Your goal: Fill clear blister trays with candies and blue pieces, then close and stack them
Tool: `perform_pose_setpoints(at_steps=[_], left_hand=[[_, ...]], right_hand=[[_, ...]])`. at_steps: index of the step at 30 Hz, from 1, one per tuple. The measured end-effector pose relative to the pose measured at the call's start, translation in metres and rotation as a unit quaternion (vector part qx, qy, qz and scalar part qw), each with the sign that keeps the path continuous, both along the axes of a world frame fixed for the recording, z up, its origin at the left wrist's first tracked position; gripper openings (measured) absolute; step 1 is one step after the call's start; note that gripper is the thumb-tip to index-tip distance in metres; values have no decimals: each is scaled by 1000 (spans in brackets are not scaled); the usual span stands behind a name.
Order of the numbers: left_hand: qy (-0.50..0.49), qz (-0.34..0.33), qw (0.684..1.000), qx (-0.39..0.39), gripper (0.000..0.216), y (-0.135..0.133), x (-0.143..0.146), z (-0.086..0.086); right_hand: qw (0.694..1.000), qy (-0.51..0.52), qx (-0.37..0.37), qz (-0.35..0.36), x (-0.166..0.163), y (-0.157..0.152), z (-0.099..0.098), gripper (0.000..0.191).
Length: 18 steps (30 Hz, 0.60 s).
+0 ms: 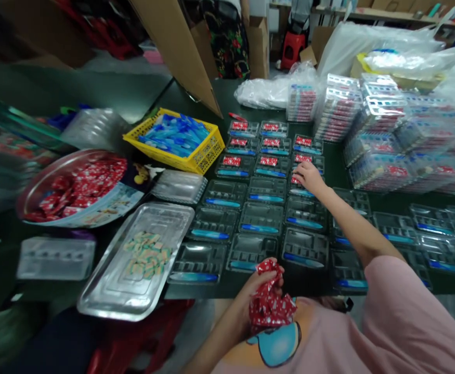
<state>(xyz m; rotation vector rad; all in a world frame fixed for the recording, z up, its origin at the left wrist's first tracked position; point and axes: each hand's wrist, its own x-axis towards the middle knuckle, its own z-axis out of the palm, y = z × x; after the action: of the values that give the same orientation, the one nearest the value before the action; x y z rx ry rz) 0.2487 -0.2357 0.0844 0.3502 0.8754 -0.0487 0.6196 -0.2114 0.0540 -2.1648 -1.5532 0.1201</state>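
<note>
My left hand (246,296), near the table's front edge, is closed around a bunch of small red patterned packets (272,309). Further out, my right hand (309,177) has its bent fingers on a red packet (295,179) in the upper part of a clear plastic tray (302,192). Part of that packet is hidden by the fingers. Around the hands lie rows of similar trays, each with a blue pen (260,228) along its lower side. Those in the back rows also hold a red packet (269,161).
On the left stand a yellow basket (207,150) of blue pens, a large bowl (110,215) of red packets and a metal tray (106,291) with small green-and-tan pieces. Stacks of filled clear packs (379,161) rise at the back right. A cardboard sheet (180,47) leans behind the basket.
</note>
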Motion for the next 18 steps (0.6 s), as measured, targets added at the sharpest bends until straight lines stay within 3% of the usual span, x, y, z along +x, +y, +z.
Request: perform_pose_setpoints(at_steps=[2, 3, 6, 8, 10, 13, 18], left_hand=[[-5, 0, 1000, 10, 32, -2, 3, 8], [-13, -1, 1000, 16, 32, -2, 5, 9], [-25, -30, 999, 24, 32, -5, 10, 5], [-23, -28, 999, 31, 31, -8, 10, -2], [-27, -20, 999, 42, 31, -12, 8, -7], [-44, -28, 996, 70, 30, -16, 3, -9], [-35, -29, 995, 85, 25, -17, -6, 0]], right_hand=[[993, 90, 27, 73, -41, -15, 15, 22], [977, 151, 8, 150, -64, -24, 23, 22], [886, 283, -74, 360, -127, -50, 45, 25], [847, 309, -106, 420, -156, -66, 53, 24], [848, 301, -114, 421, -175, -76, 53, 23], [882, 255, -103, 383, -188, -80, 48, 22], [901, 240, -103, 345, -200, -77, 48, 7]])
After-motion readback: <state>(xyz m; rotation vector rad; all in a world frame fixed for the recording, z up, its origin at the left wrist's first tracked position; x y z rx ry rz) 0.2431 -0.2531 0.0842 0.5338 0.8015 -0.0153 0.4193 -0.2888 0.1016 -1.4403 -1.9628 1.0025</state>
